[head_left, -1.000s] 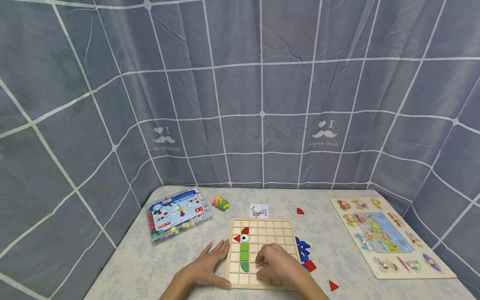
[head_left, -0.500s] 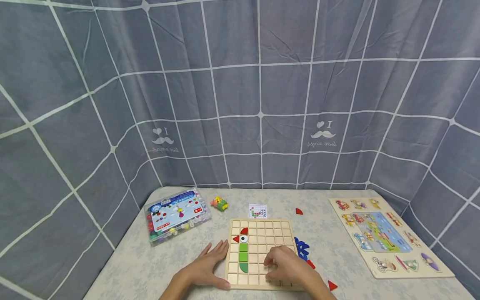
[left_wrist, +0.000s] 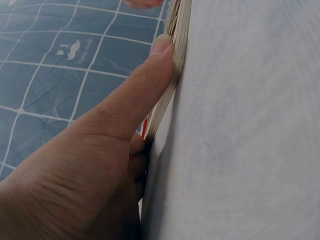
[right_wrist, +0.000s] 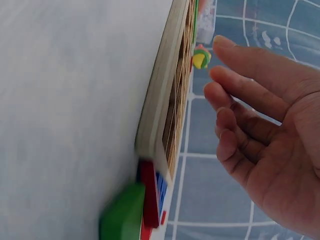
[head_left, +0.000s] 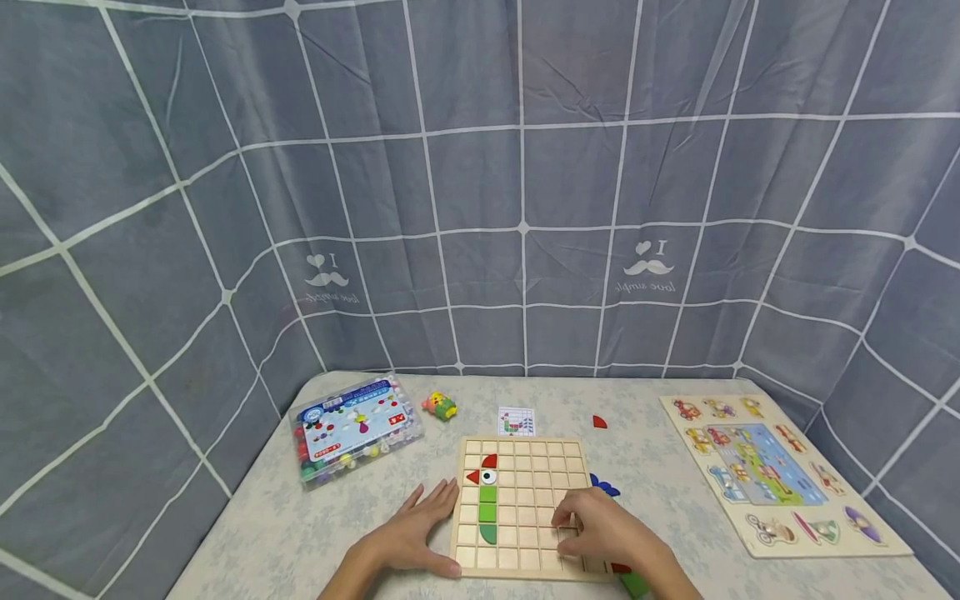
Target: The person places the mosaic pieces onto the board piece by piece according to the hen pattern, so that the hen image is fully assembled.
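Note:
A wooden grid board [head_left: 525, 562] lies on the table. Its left side holds a red quarter-round piece [head_left: 490, 461], a red triangle [head_left: 473, 477], a white eye disc [head_left: 488, 477], green squares [head_left: 487, 504] and a green quarter-round piece [head_left: 488, 533]. My left hand [head_left: 412, 537] rests along the board's left edge, fingers extended and thumb [left_wrist: 160, 50] touching the front side. Over the board's right part, my right hand [head_left: 603, 529] hovers with loosely bent fingers. The right wrist view shows nothing between those fingers [right_wrist: 235, 85].
Blue pieces [head_left: 603, 485] and a green block [head_left: 634, 585] lie right of the board, partly hidden by my right arm. Behind it are a pattern card [head_left: 517, 422], a red piece [head_left: 600, 422], a small toy [head_left: 439, 406] and a bead box [head_left: 360, 429]. A picture puzzle [head_left: 840, 542] lies far right.
My right hand has moved rightward across the board toward its right edge, and its forearm now covers the loose red triangle. My left hand and the pieces on the board stay in place.

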`<action>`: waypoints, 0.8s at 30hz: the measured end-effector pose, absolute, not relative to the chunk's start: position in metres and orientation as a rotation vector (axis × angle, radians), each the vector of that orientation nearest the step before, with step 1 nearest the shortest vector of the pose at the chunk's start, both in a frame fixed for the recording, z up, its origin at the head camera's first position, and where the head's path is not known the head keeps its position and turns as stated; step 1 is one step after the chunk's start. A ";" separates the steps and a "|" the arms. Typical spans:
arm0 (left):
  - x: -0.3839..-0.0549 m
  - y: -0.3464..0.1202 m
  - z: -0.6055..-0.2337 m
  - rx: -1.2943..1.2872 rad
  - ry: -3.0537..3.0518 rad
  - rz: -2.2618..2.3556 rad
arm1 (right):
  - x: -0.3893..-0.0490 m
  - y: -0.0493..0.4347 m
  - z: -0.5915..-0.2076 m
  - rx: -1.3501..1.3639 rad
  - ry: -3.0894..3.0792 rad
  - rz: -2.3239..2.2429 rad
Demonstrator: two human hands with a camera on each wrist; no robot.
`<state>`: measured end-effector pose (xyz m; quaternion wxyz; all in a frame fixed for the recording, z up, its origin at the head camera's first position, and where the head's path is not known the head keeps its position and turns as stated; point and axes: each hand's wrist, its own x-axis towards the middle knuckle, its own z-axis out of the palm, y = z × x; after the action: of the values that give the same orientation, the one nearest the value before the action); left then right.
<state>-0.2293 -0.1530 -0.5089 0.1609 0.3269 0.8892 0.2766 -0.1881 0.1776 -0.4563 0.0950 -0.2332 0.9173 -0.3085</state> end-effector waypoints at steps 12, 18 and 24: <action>-0.232 -0.154 -0.508 0.920 2.555 0.767 | -0.183 0.213 -0.453 -0.604 2.619 -0.959; -0.231 -0.153 -0.504 0.943 2.556 0.772 | -0.177 0.233 -0.449 -0.572 2.570 -0.986; -0.230 -0.153 -0.508 0.928 2.551 0.762 | -0.168 0.246 -0.458 -0.481 2.528 -0.993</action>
<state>-0.2300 -0.1531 -0.5077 0.1602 0.3249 0.8931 0.2668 -0.1679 0.2459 -0.4584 0.1905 -0.1711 0.8997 -0.3536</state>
